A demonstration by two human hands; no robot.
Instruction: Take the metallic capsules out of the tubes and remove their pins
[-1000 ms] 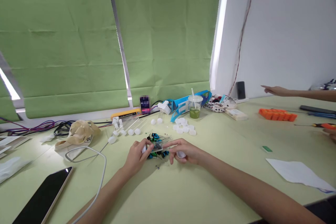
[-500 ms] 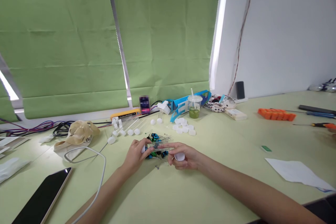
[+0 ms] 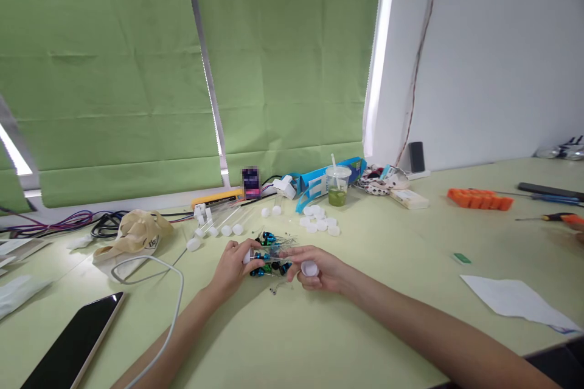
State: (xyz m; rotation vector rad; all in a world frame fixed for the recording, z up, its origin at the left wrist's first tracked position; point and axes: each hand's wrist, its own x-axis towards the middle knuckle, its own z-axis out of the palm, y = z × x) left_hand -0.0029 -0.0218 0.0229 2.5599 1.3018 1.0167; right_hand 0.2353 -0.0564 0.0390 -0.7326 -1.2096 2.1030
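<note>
My left hand (image 3: 230, 268) is closed round the left end of a clear tube (image 3: 272, 254), where a white cap (image 3: 247, 256) sits. The tube lies roughly level, and small blue and black parts show in or behind it. My right hand (image 3: 325, 270) curls round a loose white cap (image 3: 309, 268), hollow side toward me. Its index finger and thumb are at the tube's right end; whether they grip it is hard to tell. Under and behind the tube lies a pile of small blue, green and black parts with thin metal leads (image 3: 270, 237).
Several white caps (image 3: 321, 225) lie behind my right hand. Capped clear tubes (image 3: 225, 219) rest farther left. A drink cup (image 3: 337, 187) stands at the back. A white cable (image 3: 181, 292) crosses above my left forearm, near a phone (image 3: 75, 340). Paper (image 3: 515, 298) lies right.
The blue and black parts now show more clearly at the tube's left part, near my left fingers. My right hand and its cap have shifted slightly left and up.
</note>
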